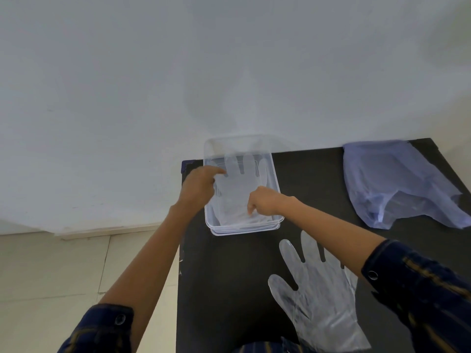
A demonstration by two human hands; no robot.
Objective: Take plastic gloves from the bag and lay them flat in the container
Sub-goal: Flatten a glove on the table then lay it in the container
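A clear plastic container (276, 192) stands at the far left of the black table. A clear plastic glove (239, 184) lies flat inside it, fingers pointing away from me. My left hand (197, 187) reaches over the container's left wall and pinches the glove near its thumb. My right hand (265, 202) presses down with curled fingers on the glove's cuff end. A second clear glove (316, 296) lies flat on the table close to me, partly under my right forearm. The pale blue plastic bag (392, 184) lies crumpled at the far right.
The black table (229, 276) ends at its left edge just beside the container, with pale floor tiles (51, 271) below. A white wall (178, 72) rises right behind the table. My dark patterned sleeves frame the bottom corners.
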